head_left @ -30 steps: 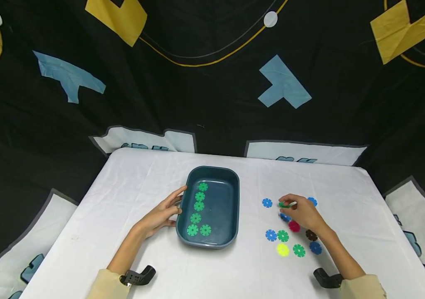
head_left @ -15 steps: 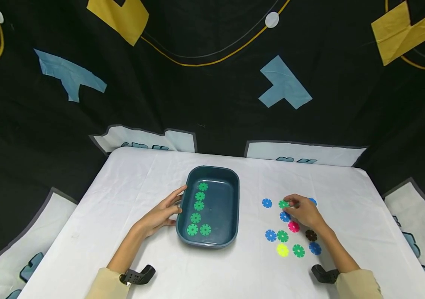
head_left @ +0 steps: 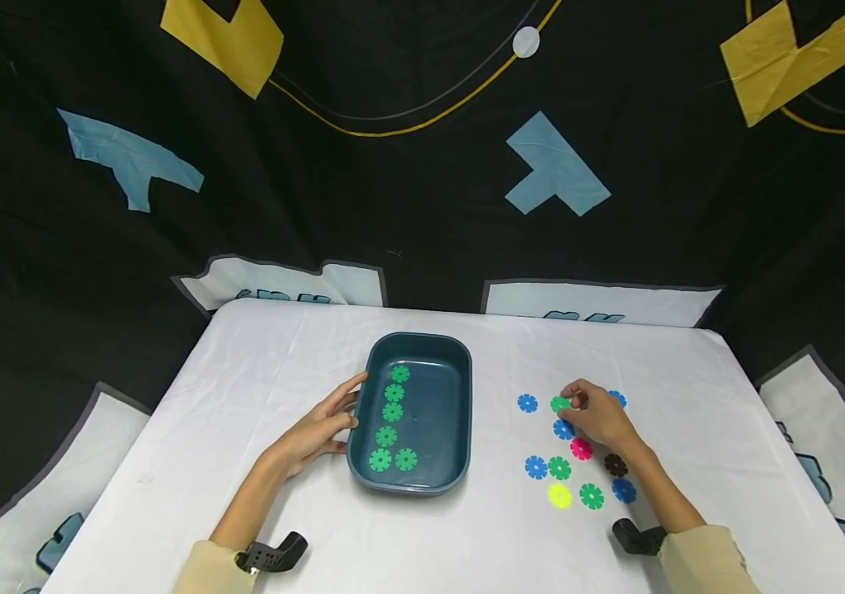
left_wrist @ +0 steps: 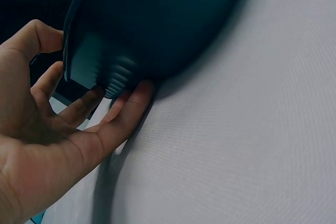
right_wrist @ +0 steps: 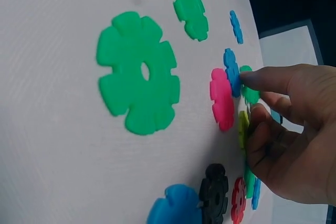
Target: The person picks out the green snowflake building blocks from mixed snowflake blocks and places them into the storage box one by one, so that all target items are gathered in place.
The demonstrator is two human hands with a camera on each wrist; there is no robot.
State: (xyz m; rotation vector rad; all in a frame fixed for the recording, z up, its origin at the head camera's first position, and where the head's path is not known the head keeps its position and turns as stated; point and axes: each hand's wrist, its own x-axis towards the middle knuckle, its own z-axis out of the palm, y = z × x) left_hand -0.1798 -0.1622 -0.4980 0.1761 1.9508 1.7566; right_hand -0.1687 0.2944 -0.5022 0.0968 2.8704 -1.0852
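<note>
My left hand [head_left: 316,433] rests against the left side of a dark teal plastic tray [head_left: 463,412], its fingertips along the rim and outer wall. In the left wrist view the spread fingers [left_wrist: 134,103] touch the tray's outside [left_wrist: 173,19]. Several green interlocking discs, one of them a green disc [head_left: 406,459], lie flat in the tray's left half. Over on the right, my right hand [head_left: 602,417] pinches another green disc [head_left: 559,403] by its edges, between thumb and forefinger. This disc [right_wrist: 251,92] lies partly behind the fingertips in the right wrist view.
Around the right hand lie loose notched discs: a blue disc [head_left: 527,403], a pink disc [head_left: 581,449], a yellow disc [head_left: 559,496], a dark brown disc [head_left: 615,464] and several more. A white cloth [head_left: 304,338] covers the table, and a black curtain [head_left: 408,206] hangs behind it.
The green disc at my right hand was tilted edge-on one second ago and now lies flatter, near the same spot. My left hand stays on the tray. The head view has shifted slightly.
</note>
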